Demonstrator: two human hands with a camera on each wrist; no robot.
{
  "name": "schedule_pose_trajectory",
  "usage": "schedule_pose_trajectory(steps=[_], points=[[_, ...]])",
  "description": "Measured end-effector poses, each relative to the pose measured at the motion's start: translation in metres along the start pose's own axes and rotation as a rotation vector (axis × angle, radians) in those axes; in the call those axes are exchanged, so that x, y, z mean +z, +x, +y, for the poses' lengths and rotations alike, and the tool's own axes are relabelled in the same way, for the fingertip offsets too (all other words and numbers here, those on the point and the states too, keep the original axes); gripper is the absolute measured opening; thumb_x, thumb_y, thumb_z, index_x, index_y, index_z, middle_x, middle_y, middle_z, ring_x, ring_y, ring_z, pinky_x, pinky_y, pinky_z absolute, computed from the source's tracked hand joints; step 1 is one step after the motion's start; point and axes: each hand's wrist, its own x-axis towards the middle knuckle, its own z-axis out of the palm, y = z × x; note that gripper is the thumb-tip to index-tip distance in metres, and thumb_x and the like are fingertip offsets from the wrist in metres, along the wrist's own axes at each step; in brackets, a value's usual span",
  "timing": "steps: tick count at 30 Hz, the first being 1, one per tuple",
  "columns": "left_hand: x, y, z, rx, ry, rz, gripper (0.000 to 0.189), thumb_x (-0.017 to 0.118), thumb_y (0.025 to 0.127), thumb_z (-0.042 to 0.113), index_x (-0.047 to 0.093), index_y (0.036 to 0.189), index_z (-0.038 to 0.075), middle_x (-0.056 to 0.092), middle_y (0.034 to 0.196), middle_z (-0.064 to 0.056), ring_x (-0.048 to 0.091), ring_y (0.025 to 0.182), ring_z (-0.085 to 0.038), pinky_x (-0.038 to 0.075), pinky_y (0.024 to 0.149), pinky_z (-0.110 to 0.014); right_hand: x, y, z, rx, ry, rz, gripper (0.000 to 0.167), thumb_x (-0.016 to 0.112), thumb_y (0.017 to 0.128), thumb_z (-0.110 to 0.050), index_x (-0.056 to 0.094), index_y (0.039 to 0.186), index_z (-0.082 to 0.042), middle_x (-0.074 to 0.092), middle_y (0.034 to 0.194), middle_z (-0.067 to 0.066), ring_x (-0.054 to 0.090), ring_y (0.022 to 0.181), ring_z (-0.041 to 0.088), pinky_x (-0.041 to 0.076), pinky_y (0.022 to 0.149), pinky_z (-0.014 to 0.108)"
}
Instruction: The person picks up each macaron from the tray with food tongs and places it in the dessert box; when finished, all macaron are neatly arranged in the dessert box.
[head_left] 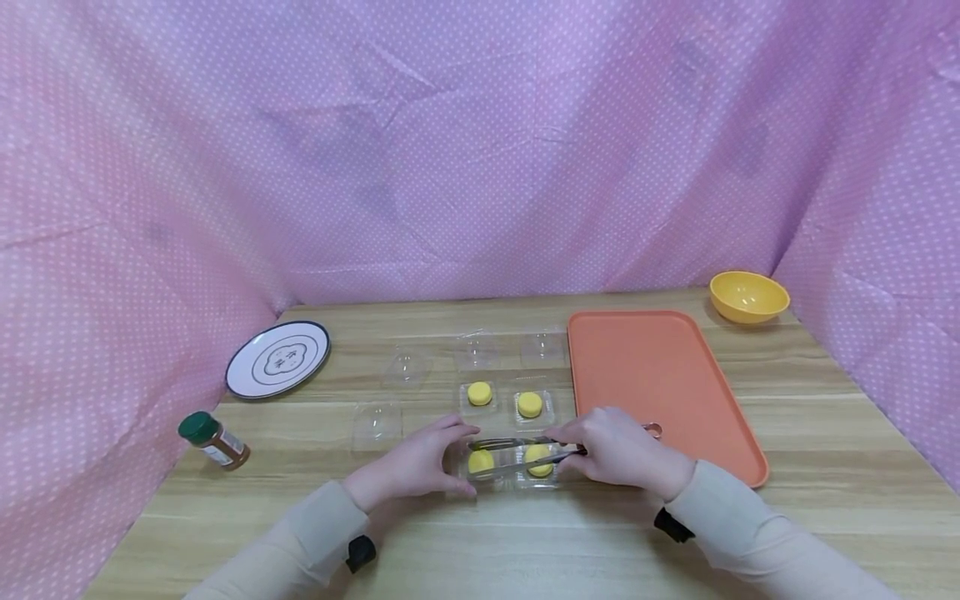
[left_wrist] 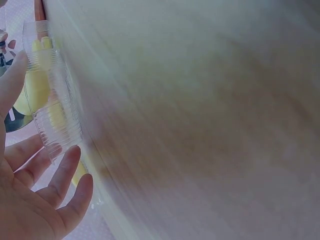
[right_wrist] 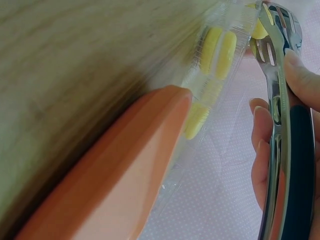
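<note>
My right hand [head_left: 618, 450] grips metal tongs [right_wrist: 280, 100] with slotted ends and dark handle grips. The tong arms reach left over the near row of clear plastic boxes. Their ends lie either side of a yellow macaron [head_left: 481, 462]; whether they touch it I cannot tell. Around the near-left plastic box [left_wrist: 57, 120], my left hand [head_left: 420, 458] has its thumb on one side and fingers on the other. A second macaron [head_left: 538, 460] sits in the near-right box, partly behind the tongs. Two more macarons, one left [head_left: 479, 393] and one right [head_left: 529, 405], sit in boxes behind.
Several clear domed lids [head_left: 407, 365] lie beyond and left of the boxes. An orange tray [head_left: 645, 367] stands right, under my right hand's side. Far right is a yellow bowl [head_left: 748, 297]. Left are a white plate [head_left: 277, 360] and a green-capped jar [head_left: 214, 441].
</note>
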Motion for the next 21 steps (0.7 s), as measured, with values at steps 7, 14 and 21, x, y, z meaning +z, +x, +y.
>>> schedule_pose_trajectory(steps=[7,14,21], points=[[0.0010,-0.0002,-0.0003,0.003,-0.009,-0.004,0.079,0.080,0.070,0.041,0.050,0.133,0.002,0.055,0.121,-0.002,0.056,0.108,-0.017,0.048,0.097,-0.039,-0.0018,-0.0006,-0.0012,0.027,0.022,-0.025,0.039,0.082,0.071,-0.024,0.073,0.104,-0.005,0.074,0.091,0.004,0.052,0.058,-0.006,0.043,0.051,0.013],[0.0003,0.0000,-0.0001,-0.002,-0.019,-0.002,0.079,0.080,0.070,0.043,0.051,0.131,0.002,0.055,0.121,-0.002,0.055,0.109,-0.017,0.048,0.096,-0.037,-0.0050,-0.0036,0.0000,0.055,0.090,-0.032,0.042,0.081,0.072,-0.019,0.070,0.109,-0.003,0.074,0.093,0.005,0.035,0.053,-0.008,0.033,0.048,0.007],[-0.0005,0.0000,0.0007,-0.009,-0.019,-0.006,0.079,0.080,0.071,0.041,0.051,0.133,0.003,0.054,0.124,-0.004,0.055,0.112,-0.019,0.047,0.099,-0.038,-0.0076,-0.0092,0.0042,0.129,0.142,-0.042,0.050,0.082,0.071,-0.020,0.067,0.114,0.000,0.057,0.064,-0.011,0.037,0.055,-0.008,0.036,0.049,0.009]])
